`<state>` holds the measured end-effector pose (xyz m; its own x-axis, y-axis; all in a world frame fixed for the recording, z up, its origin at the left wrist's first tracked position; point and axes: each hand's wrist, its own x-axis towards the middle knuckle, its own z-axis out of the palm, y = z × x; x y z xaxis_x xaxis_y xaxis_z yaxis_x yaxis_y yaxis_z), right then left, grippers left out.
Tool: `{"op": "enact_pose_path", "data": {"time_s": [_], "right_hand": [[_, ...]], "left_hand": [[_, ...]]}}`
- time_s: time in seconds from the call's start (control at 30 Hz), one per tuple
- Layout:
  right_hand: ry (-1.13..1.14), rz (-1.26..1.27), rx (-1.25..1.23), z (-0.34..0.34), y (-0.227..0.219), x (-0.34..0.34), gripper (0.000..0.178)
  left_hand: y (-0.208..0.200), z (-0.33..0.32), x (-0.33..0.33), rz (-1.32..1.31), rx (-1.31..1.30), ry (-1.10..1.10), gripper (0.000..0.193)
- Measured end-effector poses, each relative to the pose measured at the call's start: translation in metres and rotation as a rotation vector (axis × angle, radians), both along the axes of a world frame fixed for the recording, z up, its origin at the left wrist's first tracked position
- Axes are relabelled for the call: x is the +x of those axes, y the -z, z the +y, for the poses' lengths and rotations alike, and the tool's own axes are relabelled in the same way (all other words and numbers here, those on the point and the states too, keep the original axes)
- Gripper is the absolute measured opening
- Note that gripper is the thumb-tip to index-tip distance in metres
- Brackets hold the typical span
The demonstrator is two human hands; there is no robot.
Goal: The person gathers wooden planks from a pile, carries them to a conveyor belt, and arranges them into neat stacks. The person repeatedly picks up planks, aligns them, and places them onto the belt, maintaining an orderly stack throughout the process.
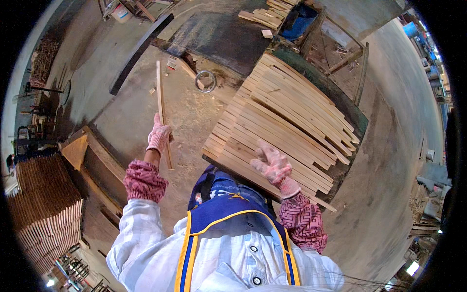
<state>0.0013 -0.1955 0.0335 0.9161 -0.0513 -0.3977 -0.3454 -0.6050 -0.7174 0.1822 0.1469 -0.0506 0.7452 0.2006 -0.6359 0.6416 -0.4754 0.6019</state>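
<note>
My left hand, in a pinkish knitted glove, is closed around a long thin wooden strip. The strip stands out to the left of the bench, one end pointing away from me and the other below my hand. My gloved right hand is over the near part of a broad layer of pale wooden strips, fingers spread and apart, holding nothing. Whether its fingertips touch the wood I cannot tell. The strips lie side by side, with uneven ends at the right and a dark gap between some of them.
Beyond the strips is a dark board, with more wood pieces and a blue bin at the far side. A metal ring lies past the left edge. Stacked brown slats and a wooden frame stand at left.
</note>
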Motion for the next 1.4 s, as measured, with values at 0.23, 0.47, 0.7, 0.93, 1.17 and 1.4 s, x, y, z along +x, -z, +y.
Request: {"op": "enact_pose_path", "data": {"time_s": [0.23,0.47,0.7,0.93,1.17,1.4], "right_hand": [[0.154,0.014,0.137,0.018,-0.001,0.004,0.065],[0.199,-0.068,0.148,0.012,0.009,0.002,0.054],[0.223,-0.002,0.135,0.002,0.021,-0.007,0.056],[0.211,0.002,0.108,0.006,0.007,0.005,0.058],[0.337,-0.019,0.09,0.003,0.009,-0.01,0.054],[0.366,-0.094,0.032,-0.015,0.007,-0.038,0.053]], "left_hand": [[0.069,0.03,0.057,0.043,0.142,0.383,0.059],[0.013,-0.004,0.071,0.18,-0.129,0.079,0.053],[-0.035,0.029,0.139,-0.143,0.904,1.585,0.032],[0.114,0.058,0.229,0.377,1.243,1.413,0.027],[0.142,-0.023,0.149,0.303,0.744,1.308,0.031],[0.191,0.0,0.018,0.517,0.344,0.82,0.037]]}}
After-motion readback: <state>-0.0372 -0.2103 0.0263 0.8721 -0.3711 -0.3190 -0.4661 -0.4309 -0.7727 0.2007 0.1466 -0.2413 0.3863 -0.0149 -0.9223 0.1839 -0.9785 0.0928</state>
